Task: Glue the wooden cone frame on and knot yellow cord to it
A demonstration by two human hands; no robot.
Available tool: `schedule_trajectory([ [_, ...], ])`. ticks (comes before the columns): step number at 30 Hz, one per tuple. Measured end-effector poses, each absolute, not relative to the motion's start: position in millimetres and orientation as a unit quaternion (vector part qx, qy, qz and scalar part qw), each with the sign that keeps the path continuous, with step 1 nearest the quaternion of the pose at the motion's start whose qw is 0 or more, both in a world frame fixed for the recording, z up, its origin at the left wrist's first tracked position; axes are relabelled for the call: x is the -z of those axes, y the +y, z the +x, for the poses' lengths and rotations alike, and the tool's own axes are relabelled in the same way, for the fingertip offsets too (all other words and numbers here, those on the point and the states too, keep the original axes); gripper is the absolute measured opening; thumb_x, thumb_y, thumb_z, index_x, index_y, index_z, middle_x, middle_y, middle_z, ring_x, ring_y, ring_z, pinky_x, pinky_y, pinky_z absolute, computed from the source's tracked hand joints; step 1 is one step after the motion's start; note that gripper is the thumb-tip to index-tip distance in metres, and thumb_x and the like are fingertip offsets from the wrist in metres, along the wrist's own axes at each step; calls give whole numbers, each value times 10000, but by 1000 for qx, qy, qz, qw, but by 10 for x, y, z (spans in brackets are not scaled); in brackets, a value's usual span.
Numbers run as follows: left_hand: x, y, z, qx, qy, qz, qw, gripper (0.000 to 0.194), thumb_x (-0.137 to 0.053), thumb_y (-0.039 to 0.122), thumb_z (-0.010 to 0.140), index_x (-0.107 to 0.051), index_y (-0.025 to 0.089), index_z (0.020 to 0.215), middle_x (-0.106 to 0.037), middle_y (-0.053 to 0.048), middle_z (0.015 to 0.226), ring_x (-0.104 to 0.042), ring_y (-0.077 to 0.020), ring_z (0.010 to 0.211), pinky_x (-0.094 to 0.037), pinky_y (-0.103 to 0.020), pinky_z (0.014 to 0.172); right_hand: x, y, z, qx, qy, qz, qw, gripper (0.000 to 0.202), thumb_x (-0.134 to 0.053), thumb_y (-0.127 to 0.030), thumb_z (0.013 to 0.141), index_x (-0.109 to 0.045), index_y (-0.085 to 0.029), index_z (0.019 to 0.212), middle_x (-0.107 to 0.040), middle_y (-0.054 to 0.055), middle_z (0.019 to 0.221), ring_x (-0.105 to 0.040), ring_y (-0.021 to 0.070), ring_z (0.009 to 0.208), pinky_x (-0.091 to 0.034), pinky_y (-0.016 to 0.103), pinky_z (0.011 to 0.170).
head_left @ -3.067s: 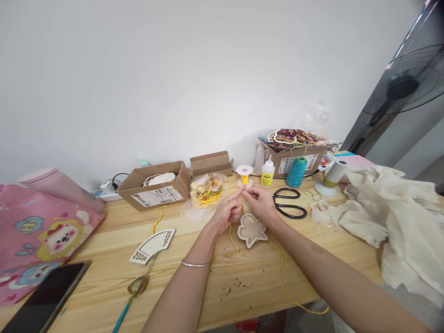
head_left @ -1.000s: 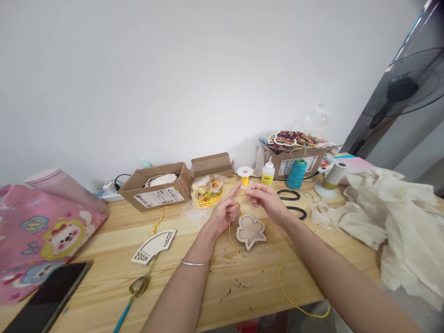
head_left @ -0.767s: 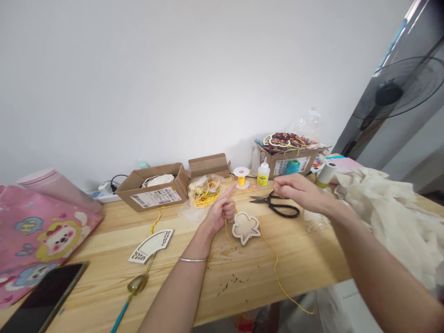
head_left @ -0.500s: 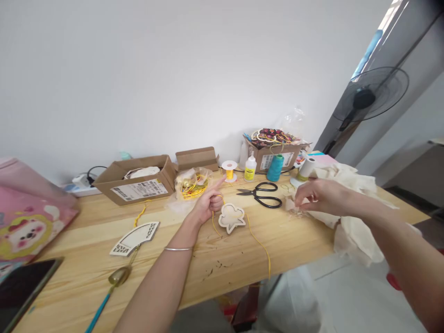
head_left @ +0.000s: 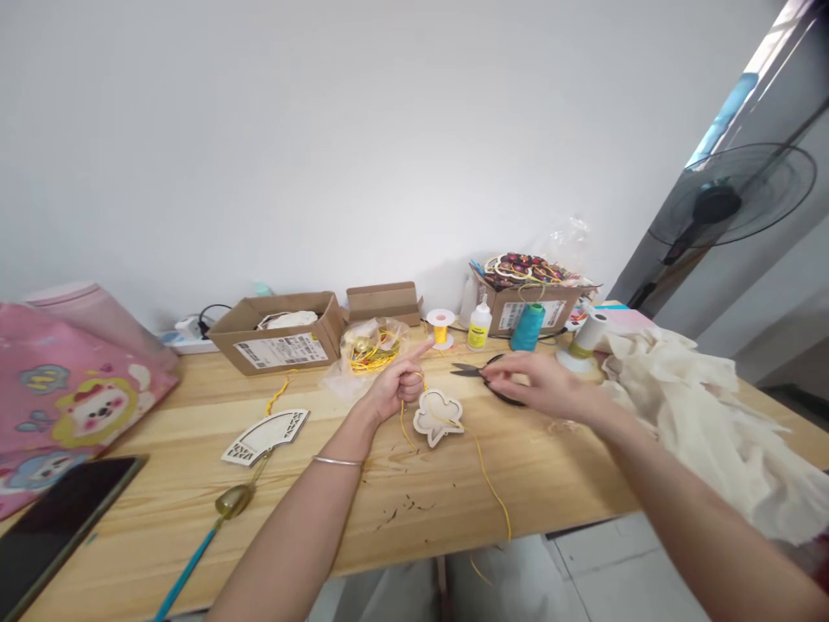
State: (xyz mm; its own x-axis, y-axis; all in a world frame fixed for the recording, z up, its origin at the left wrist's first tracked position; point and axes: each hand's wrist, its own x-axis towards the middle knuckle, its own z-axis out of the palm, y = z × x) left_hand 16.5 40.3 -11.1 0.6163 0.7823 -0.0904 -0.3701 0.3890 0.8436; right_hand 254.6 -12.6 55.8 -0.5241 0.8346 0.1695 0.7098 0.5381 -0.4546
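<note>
Left hand [head_left: 395, 386]: index finger extended, others curled on yellow cord [head_left: 496, 497]. Right hand [head_left: 541, 382]: fingers at scissors [head_left: 467, 371], grip unclear. One wooden frame [head_left: 419, 422], centre. Three spools [head_left: 528, 328], centre to right. Two boxes [head_left: 333, 324] labelled, print unreadable.

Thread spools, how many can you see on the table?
3: a yellow spool left of the squeeze bottle, a teal cone to the bottle's right, and a white spool beside the cream cloth. More may be hidden.
</note>
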Motion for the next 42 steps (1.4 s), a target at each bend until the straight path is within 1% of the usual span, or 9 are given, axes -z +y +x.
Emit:
schedule_trajectory([
  [5, 102, 382, 164, -366, 261, 426, 785, 588, -417, 133, 672, -314, 237, 1241, -81, 110, 420, -101, -50, 333, -74, -149, 347, -207, 67, 1797, -132, -829, -507, 195, 336, -585, -480, 589, -644, -204, 772, -647, 63, 766, -569, 213, 691, -384, 279, 575],
  [8, 109, 388, 164, -361, 264, 427, 786, 564, -422, 143, 676, -339, 231, 1226, -88, 112, 411, -89, -48, 335, -75, -154, 346, -101, 88, 1611, -80, -820, -521, 224, 125, -574, -297, 625, -633, -191, 658, -629, 72, 738, -548, 200, 687, -356, 264, 561],
  [10, 113, 396, 159, -362, 263, 430, 784, 531, -425, 160, 688, -364, 213, 1212, -100, 114, 409, -82, -47, 341, -71, -160, 346, -59, 116, 1611, -90, -824, -506, 239, 119, -511, -198, 653, -619, -181, 606, -617, 51, 690, -527, 162, 634, -336, 242, 535],
  [17, 125, 393, 152, -398, 366, 501, 676, 391, -529, 220, 657, -549, 96, 1028, -186, 117, 392, -114, -21, 339, -55, -168, 361, 110, 328, 1790, -374, -722, -466, 350, 216, -447, -302, 710, -589, -142, 681, -555, -11, 561, -453, 92, 486, -340, 198, 454],
  [21, 109, 379, 185, -392, 438, 567, 577, 259, -585, 244, 619, -646, 92, 820, -392, 65, 380, -283, -33, 355, -203, -169, 377, 163, 342, 1782, -412, -671, -474, 394, 210, -473, -320, 696, -570, -134, 680, -574, 6, 586, -488, 109, 515, -382, 217, 481],
  [23, 101, 382, 195, -392, 449, 588, 547, 200, -599, 250, 604, -661, 107, 729, -548, 12, 500, -426, -67, 455, -323, -189, 464, 181, 325, 1777, -383, -674, -478, 412, 205, -470, -319, 705, -574, -143, 684, -590, 16, 613, -506, 120, 543, -394, 229, 503],
  [26, 109, 398, 191, -394, 454, 609, 519, 179, -589, 268, 620, -665, 121, 687, -628, -19, 631, -502, -99, 561, -378, -211, 557, 209, 306, 1780, -331, -691, -487, 419, 211, -453, -322, 728, -587, -160, 701, -609, 26, 650, -522, 133, 577, -406, 246, 540],
  [33, 122, 412, 210, -385, 460, 609, 519, 201, -612, 282, 612, -661, 131, 736, -646, -40, 685, -528, -113, 574, -394, -212, 538, 284, 337, 1778, -282, -699, -494, 433, 230, -443, -346, 743, -604, -182, 731, -628, 41, 680, -536, 149, 588, -420, 259, 545],
  [42, 146, 383, 273, -400, 475, 570, 539, 210, -632, 302, 594, -586, 124, 696, -502, 36, 475, -388, -47, 408, -276, -163, 402, 326, 344, 1773, -297, -681, -499, 446, 232, -461, -347, 738, -605, -169, 702, -609, 29, 619, -525, 140, 550, -414, 247, 525],
])
